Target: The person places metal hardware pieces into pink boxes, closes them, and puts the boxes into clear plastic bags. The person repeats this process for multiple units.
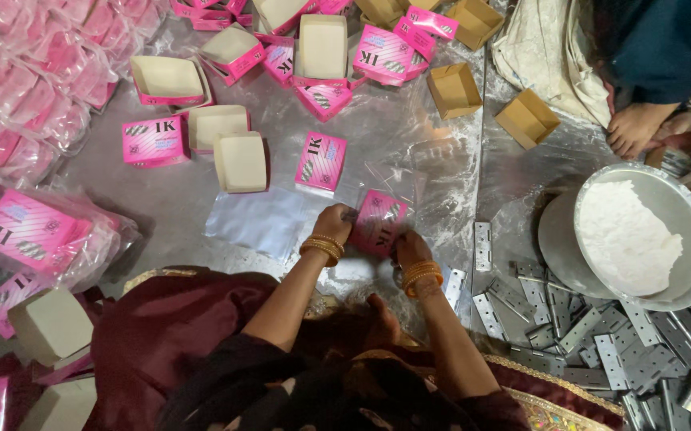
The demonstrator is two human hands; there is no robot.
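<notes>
Both our hands, left hand (334,223) and right hand (409,247), grip a pink box (377,222) half inside a clear bag (377,187) (many bagged boxes (26,80) done; loose boxes (154,141) remain).

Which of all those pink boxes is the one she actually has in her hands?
The pink box at the floor's centre, gripped between the left hand and right hand and seemingly half inside a clear plastic bag. Every other pink box lies untouched farther away.

You are finding bare metal floor (162,211) lying open left of the clear bags (253,223), pink boxes (320,162) crowding the far side, hinges (593,335) and a powder bowl (681,279) blocking your right
</notes>
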